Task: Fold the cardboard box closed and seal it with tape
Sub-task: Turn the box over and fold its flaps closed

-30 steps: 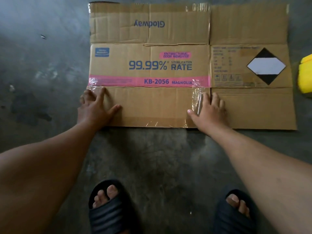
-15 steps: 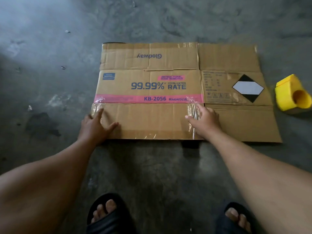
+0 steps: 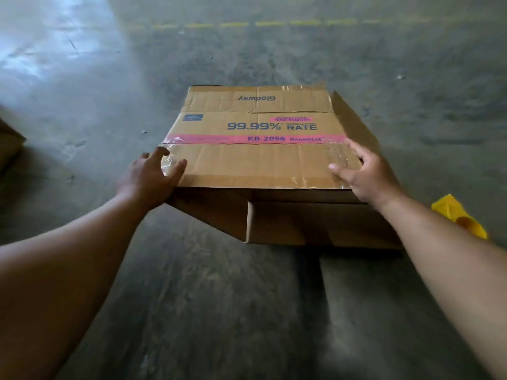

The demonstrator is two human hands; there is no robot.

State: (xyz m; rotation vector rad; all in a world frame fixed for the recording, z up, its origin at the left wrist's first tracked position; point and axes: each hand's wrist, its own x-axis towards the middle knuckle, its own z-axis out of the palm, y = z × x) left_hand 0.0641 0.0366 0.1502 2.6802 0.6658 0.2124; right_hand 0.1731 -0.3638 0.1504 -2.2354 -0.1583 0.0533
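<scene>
The brown cardboard box (image 3: pixel 255 163) with a pink stripe and blue print is lifted off the concrete floor and partly opened out, its lower panels hanging below the near edge. My left hand (image 3: pixel 149 179) grips the near left corner, thumb on top and fingers under the flap. My right hand (image 3: pixel 365 174) holds the near right corner over old clear tape, fingers spread along the edge. A yellow tape dispenser (image 3: pixel 461 215) lies on the floor to the right, partly behind my right forearm.
Grey concrete floor (image 3: pixel 219 297) all around. Another piece of brown cardboard (image 3: pixel 9 144) juts in at the left edge. A dashed yellow line (image 3: pixel 247 24) is painted on the floor far ahead.
The flat box has been raised from the floor and its sides have begun to spread apart. Both hands went from pressing flat on the near flap to gripping its corners. The view tilted up.
</scene>
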